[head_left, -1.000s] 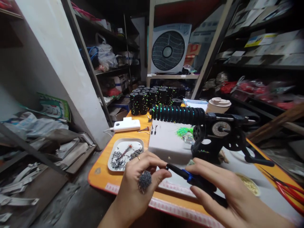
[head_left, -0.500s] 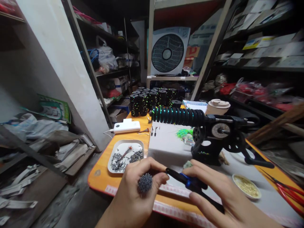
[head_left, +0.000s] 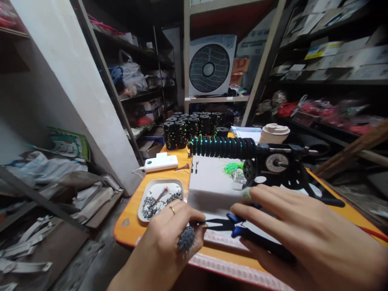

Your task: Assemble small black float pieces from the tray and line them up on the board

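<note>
My left hand (head_left: 165,242), with a ring on one finger, is closed around a bundle of thin strands (head_left: 186,238) whose grey ends face me. Its thumb and forefinger are pinched together at the tips; anything small between them is hidden. In my right hand (head_left: 287,226) is a pair of black pliers (head_left: 222,224) with blue parts near the pivot. Their slim jaws are parted, and the tips reach my left fingertips. A greenish wrap (head_left: 247,195) covers one right fingertip. Left of the hands, a white tray (head_left: 142,198) holds small grey metal pieces and a brush-like tool.
Behind my right hand stands a black hand-cranked machine (head_left: 277,163) carrying a ribbed black roll (head_left: 224,146). Several black spools (head_left: 182,133) are grouped farther back. A white power bank (head_left: 160,163), green strands (head_left: 232,168) and a lidded cup (head_left: 275,133) are also on the table.
The pliers' jaws have opened and swung to lie more level, their tips now at my left fingertips. My right hand has shifted up and right. The view has moved slightly.
</note>
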The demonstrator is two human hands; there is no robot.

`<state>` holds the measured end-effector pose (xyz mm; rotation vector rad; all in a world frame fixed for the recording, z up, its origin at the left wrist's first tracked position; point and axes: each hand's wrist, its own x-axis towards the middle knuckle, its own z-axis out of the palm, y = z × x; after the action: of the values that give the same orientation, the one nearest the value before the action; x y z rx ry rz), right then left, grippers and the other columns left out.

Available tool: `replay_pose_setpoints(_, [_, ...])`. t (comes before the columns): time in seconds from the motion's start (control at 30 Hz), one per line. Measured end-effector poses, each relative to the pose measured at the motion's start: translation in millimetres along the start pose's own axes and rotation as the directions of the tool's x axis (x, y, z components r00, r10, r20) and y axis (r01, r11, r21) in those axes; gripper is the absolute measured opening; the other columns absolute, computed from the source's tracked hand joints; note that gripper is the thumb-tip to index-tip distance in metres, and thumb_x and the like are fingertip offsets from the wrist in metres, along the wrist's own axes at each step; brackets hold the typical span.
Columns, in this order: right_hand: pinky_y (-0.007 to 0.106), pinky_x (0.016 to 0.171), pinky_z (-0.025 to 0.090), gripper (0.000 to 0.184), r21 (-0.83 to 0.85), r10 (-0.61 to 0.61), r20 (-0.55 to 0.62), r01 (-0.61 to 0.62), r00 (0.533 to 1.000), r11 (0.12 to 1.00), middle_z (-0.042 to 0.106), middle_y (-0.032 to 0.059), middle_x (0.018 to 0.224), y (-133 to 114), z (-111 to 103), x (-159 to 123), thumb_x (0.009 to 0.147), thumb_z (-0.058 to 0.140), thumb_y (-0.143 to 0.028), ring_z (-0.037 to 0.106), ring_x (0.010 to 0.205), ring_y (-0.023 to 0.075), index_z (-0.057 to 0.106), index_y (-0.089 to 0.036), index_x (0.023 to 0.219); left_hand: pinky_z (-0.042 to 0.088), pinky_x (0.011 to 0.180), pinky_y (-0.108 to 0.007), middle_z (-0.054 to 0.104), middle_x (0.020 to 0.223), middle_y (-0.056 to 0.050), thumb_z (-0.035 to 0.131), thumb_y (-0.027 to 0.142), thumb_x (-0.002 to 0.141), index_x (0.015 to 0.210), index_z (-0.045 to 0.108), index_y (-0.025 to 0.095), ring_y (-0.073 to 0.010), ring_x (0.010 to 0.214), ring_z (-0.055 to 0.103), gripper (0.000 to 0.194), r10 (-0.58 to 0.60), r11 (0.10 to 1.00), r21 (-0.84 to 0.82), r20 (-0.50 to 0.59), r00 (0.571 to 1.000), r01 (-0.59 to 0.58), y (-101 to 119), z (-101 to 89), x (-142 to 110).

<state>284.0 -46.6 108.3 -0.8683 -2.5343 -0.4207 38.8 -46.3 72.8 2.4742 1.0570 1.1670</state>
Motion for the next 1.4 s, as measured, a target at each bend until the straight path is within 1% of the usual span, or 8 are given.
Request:
replay_pose_setpoints(0.1, [0.035, 0.058, 0.044, 0.024, -0.031, -0.064, -0.028, 0.063, 0.998, 0.998, 0.069, 0.0123, 0.096, -5, -3, 7, 0.087, 0.049, -0.015, 0.06, 0.072, 0.023, 0.066, -0.017, 0.103, 0.052, 0.075, -0.024, 0.067, 0.084, -0.004, 0.057, 0.006, 0.088, 0.096, 0.062, 0.019, -0.0163, 0.082, 0.068, 0.016, -0.018, 0.999, 0.029, 0.028, 0.999, 0.017, 1, -4.9, -1])
replay_pose_setpoints(0.27, [0.037, 0.061, 0.044, 0.023, -0.065, -0.071, -0.092, 0.065, 0.993, 0.996, 0.071, 0.011, 0.088, -12, -6, 14, 0.083, 0.047, -0.011, 0.06, 0.07, 0.0228, 0.068, -0.019, 0.082, 0.051, 0.074, -0.022, 0.066, 0.084, -0.001, 0.06, 0.006, 0.088, 0.097, 0.061, 0.021, -0.0144, 0.08, 0.068, 0.017, -0.043, 0.996, 0.077, 0.047, 0.998, 0.039, 4, -12.0, -2])
replay_pose_setpoints(0.37, [0.037, 0.056, 0.042, 0.025, -0.083, -0.059, -0.132, 0.049, 0.989, 0.995, 0.07, 0.0104, 0.079, -16, -8, 17, 0.082, 0.046, -0.01, 0.058, 0.064, 0.0227, 0.067, -0.019, 0.072, 0.05, 0.071, -0.021, 0.067, 0.082, 0.001, 0.062, 0.007, 0.086, 0.094, 0.06, 0.022, -0.0132, 0.077, 0.067, 0.017, -0.08, 0.994, 0.081, 0.05, 0.996, 0.076, 7, -15.2, -1])
replay_pose_setpoints(0.53, [0.036, 0.052, 0.037, 0.023, -0.08, -0.02, -0.141, 0.009, 0.99, 0.997, 0.071, 0.01, 0.083, -19, -8, 15, 0.084, 0.049, -0.012, 0.058, 0.064, 0.0229, 0.072, -0.017, 0.086, 0.049, 0.066, -0.021, 0.068, 0.08, 0.002, 0.062, 0.008, 0.085, 0.091, 0.061, 0.023, -0.0144, 0.073, 0.067, 0.016, -0.117, 0.991, 0.071, 0.068, 0.991, 0.112, 10, -15.3, 2])
replay_pose_setpoints(0.7, [0.036, 0.052, 0.039, 0.023, -0.097, -0.022, -0.186, 0.004, 0.982, 0.995, 0.072, 0.0109, 0.082, -16, -8, 11, 0.08, 0.049, -0.01, 0.057, 0.062, 0.0217, 0.07, -0.018, 0.077, 0.049, 0.064, -0.022, 0.067, 0.076, 0.003, 0.062, 0.01, 0.085, 0.088, 0.062, 0.023, -0.0145, 0.07, 0.066, 0.013, -0.135, 0.988, 0.083, 0.07, 0.988, 0.129, 11, -14.8, 8])
replay_pose_setpoints(0.97, [0.037, 0.053, 0.041, 0.021, -0.101, -0.042, -0.161, 0.026, 0.986, 0.995, 0.072, 0.0105, 0.088, -15, -10, 12, 0.076, 0.055, -0.012, 0.059, 0.064, 0.0224, 0.072, -0.016, 0.087, 0.048, 0.064, -0.02, 0.066, 0.077, 0.004, 0.063, 0.008, 0.084, 0.089, 0.06, 0.023, -0.012, 0.07, 0.065, 0.016, -0.09, 0.988, 0.131, 0.104, 0.99, 0.076, 11, -18.4, 10])
replay_pose_setpoints(1.17, [0.037, 0.049, 0.037, 0.009, -0.091, -0.033, -0.095, 0.024, 0.995, 0.996, 0.067, 0.0053, 0.082, -15, -10, 16, 0.074, 0.064, -0.016, 0.059, 0.067, 0.023, 0.068, -0.02, 0.081, 0.049, 0.066, -0.021, 0.067, 0.079, 0.004, 0.062, 0.006, 0.082, 0.091, 0.06, 0.024, -0.0126, 0.073, 0.066, 0.02, -0.092, 0.989, 0.13, 0.133, 0.987, 0.075, 10, -18.4, 12])
replay_pose_setpoints(1.4, [0.036, 0.044, 0.032, 0.009, -0.227, -0.109, -0.083, 0.088, 0.991, 0.97, 0.061, 0.0024, 0.072, -22, -14, 20, 0.073, 0.064, -0.013, 0.054, 0.059, 0.0214, 0.066, -0.02, 0.078, 0.05, 0.069, -0.022, 0.068, 0.083, 0.002, 0.058, 0.009, 0.086, 0.091, 0.06, 0.023, -0.0139, 0.079, 0.067, 0.015, -0.124, 0.985, 0.144, 0.218, 0.968, 0.094, 11, -20.7, 11])
